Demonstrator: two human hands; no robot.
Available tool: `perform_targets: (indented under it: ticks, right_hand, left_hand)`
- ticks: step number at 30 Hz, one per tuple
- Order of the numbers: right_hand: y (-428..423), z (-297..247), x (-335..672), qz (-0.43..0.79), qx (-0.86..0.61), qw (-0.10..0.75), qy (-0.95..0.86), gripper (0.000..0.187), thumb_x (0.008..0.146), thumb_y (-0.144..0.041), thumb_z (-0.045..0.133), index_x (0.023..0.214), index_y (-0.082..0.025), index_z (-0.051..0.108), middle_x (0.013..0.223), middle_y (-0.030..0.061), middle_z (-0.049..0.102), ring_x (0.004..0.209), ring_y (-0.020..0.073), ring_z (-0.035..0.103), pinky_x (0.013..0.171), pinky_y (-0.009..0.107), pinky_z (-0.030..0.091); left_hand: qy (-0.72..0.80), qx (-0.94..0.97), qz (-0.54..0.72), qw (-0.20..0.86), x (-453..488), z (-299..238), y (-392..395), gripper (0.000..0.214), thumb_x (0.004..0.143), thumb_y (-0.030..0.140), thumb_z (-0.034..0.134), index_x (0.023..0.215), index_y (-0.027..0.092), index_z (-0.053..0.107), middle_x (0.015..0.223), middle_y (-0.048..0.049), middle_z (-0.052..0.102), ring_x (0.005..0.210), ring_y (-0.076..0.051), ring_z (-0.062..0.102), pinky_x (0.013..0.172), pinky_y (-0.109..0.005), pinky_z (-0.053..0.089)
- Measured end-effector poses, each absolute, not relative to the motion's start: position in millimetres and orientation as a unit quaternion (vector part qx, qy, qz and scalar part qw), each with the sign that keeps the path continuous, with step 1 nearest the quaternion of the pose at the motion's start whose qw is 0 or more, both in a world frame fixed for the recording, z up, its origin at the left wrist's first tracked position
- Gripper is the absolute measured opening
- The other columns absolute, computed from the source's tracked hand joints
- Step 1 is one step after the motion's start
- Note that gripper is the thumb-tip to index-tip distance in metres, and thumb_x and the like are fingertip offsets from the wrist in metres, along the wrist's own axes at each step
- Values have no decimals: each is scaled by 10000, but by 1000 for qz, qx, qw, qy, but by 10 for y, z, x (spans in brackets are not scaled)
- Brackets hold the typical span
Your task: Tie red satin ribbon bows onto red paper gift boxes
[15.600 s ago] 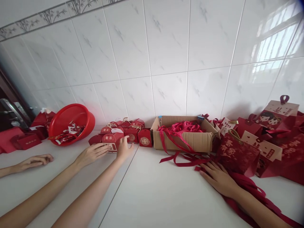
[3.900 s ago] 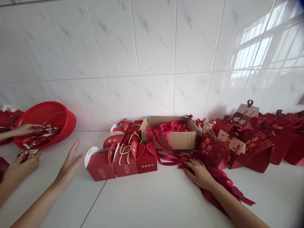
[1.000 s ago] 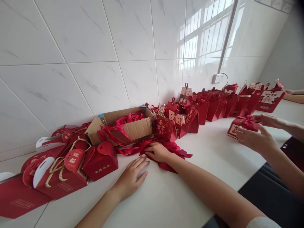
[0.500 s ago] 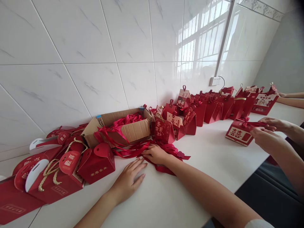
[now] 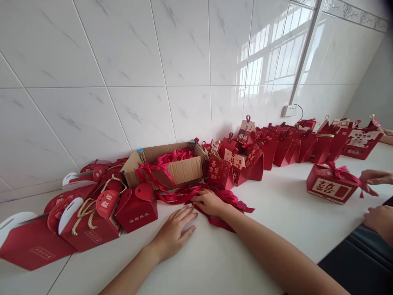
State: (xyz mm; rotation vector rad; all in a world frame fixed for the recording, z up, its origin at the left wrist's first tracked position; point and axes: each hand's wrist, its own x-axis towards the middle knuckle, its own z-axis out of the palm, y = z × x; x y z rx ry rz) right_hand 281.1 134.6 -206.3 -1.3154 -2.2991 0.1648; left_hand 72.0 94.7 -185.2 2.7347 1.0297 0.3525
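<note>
My left hand (image 5: 172,235) lies flat on the white table (image 5: 196,270), fingers apart, with nothing in it. Beside it, my right hand (image 5: 210,203) rests palm down on a pile of loose red ribbons (image 5: 227,196), its fingers stretched over their near edge. Just behind the hands stands an open cardboard box (image 5: 187,170) with more red ribbon (image 5: 175,157) inside, some strands trailing over its front. A small red gift box (image 5: 139,215) with gold characters sits left of the ribbons.
Larger red gift boxes (image 5: 89,235), some with gold cord, crowd the left. Several red gift boxes (image 5: 278,149) line the tiled wall on the right. At far right, a co-worker's hands (image 5: 376,180) are near a ribbon-tied box (image 5: 331,184). A power socket (image 5: 289,110) is on the wall.
The whole view has shifted, with things now farther right. My hands stay in place on the table and ribbons. The co-worker's hands have drawn back from the box, whose ribbon now shows a bow.
</note>
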Motion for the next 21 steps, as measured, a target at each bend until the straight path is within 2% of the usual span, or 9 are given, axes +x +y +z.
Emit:
perform_targets:
  ticks: [9, 17, 21]
  right_hand:
    - [1330, -2065, 2806, 51, -484, 247, -838, 270, 920, -262, 500, 1075, -242, 721, 979, 67, 701, 1007, 226, 586, 930, 362, 430]
    - [1370, -2082, 2813, 48, -482, 244, -840, 261, 918, -285, 518, 1091, -258, 712, 1079, 45, 696, 1061, 211, 569, 951, 341, 418]
    - [1360, -2076, 2814, 47, -484, 246, -838, 255, 914, -274, 523, 1074, -257, 721, 1037, 58, 702, 1027, 225, 578, 923, 359, 427]
  left_hand:
    - [354, 925, 101, 96, 731, -1811, 937, 473, 937, 470, 397, 1349, 267, 511, 1463, -40, 448, 1364, -259, 388, 1099, -465, 388]
    - [350, 924, 125, 93, 729, -1869, 982, 454, 924, 461, 432, 1325, 276, 537, 1456, -41, 456, 1345, -271, 416, 1090, -470, 394]
    - [354, 924, 113, 91, 742, -1874, 983, 461, 922, 455, 429, 1332, 267, 531, 1465, -42, 446, 1354, -270, 402, 1100, -476, 380]
